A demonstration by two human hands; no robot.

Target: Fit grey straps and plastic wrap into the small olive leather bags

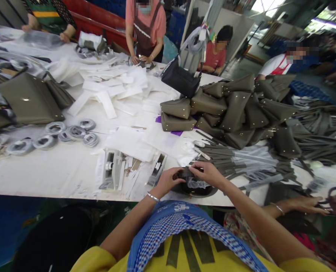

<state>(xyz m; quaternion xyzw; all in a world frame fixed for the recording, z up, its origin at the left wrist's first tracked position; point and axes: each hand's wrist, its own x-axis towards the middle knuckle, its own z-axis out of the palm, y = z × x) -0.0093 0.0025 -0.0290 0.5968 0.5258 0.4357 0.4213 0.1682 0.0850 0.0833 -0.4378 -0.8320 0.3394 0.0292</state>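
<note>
At the table's front edge lies a dark olive handbag (194,192), with crumpled clear plastic (196,183) over its opening. My left hand (168,182) has its thumb and fingers curled round the bag's left upper part. On the upper right, my right hand (206,172) pinches a dark part of the same bag; whether this is a strap or the rim I cannot tell. Both hands are close together, and the bag's inside is mostly hidden. Just left of my left hand stands a small tape dispenser (157,169).
A larger tape dispenser (112,170) and rolls of tape (76,132) lie to the left. Olive bags (236,109) pile up at the back right, before loose straps (221,156). White sheets (113,87) cover the middle. A co-worker's hand (306,205) is close on my right.
</note>
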